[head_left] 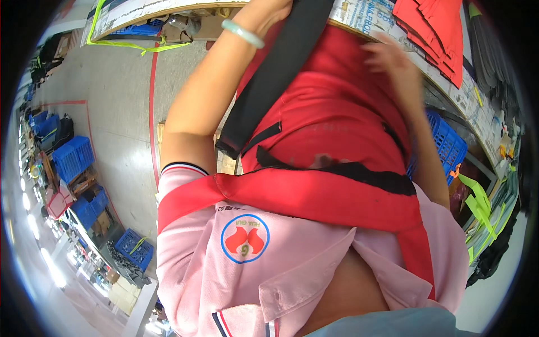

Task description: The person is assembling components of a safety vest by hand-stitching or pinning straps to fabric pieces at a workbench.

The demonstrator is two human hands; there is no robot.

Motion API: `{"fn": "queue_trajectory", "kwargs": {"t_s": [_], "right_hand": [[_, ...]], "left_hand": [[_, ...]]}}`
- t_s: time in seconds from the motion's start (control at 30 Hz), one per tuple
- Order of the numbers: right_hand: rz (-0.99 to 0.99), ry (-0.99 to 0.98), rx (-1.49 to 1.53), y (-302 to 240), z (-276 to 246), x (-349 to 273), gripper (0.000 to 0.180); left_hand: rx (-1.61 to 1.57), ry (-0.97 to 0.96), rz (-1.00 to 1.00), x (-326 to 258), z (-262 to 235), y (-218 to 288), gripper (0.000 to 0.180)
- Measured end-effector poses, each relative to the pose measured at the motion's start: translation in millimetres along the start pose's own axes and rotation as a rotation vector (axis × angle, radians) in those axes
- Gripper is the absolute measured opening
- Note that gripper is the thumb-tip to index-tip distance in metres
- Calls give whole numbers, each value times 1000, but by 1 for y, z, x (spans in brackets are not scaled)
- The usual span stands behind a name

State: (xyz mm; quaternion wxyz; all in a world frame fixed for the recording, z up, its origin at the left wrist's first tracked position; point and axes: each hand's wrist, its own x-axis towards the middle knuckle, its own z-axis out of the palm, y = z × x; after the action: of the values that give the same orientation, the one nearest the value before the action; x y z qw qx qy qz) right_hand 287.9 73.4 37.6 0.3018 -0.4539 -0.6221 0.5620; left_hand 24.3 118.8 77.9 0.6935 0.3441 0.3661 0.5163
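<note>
Black strip (274, 84) of wide, stiff-looking fabric slants down from the upper edge of the view, in front of the red apron (337, 121), its frayed lower end beside the left forearm. It runs nearly straight, which suggests it is borne from above and hangs under its own weight. The left hand (273, 9), below which a pale green bangle (242, 33) sits, is right beside the strip's upper part; its fingers are cut off by the view, so I cannot tell whether they pinch it. The right hand (394, 63) is blurred, fingers loosely spread and apparently holding nothing, near the edge of the counter (465, 106).

On that counter, red cut pieces (435, 36) lie overlapping, probably stacked flat to stay within easy reach of the right hand. A blue crate (449, 140) stands beneath, likely stowed there to save working surface. Farther out, yellow-green strips (482, 205) dangle at right, and blue crates (73, 158) stand beyond a red floor line (152, 112), which presumably marks off the walkway.
</note>
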Motion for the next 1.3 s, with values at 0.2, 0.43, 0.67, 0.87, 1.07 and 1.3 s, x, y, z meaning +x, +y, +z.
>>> {"fn": "queue_trajectory", "kwargs": {"t_s": [0.2,0.43,0.67,0.87,1.07,1.3], "right_hand": [[154,-191,34,-23,61,65,31],[-23,75,237,-51,-22,118,26],[392,-555,165,-26,80,37,30],[386,-380,160,-2,67,39,23],[382,-493,50,-6,41,43,22],[65,222,405,-5,19,12,18]], "left_hand": [[-138,-668,-198,-1,2,6,35],[252,-138,-431,-98,-45,-69,23],[99,173,-137,-81,-41,-54,22],[-33,41,-252,-79,-45,-86,20],[-348,86,-261,-48,-30,-81,22],[-448,221,-89,-22,11,-78,20]]}}
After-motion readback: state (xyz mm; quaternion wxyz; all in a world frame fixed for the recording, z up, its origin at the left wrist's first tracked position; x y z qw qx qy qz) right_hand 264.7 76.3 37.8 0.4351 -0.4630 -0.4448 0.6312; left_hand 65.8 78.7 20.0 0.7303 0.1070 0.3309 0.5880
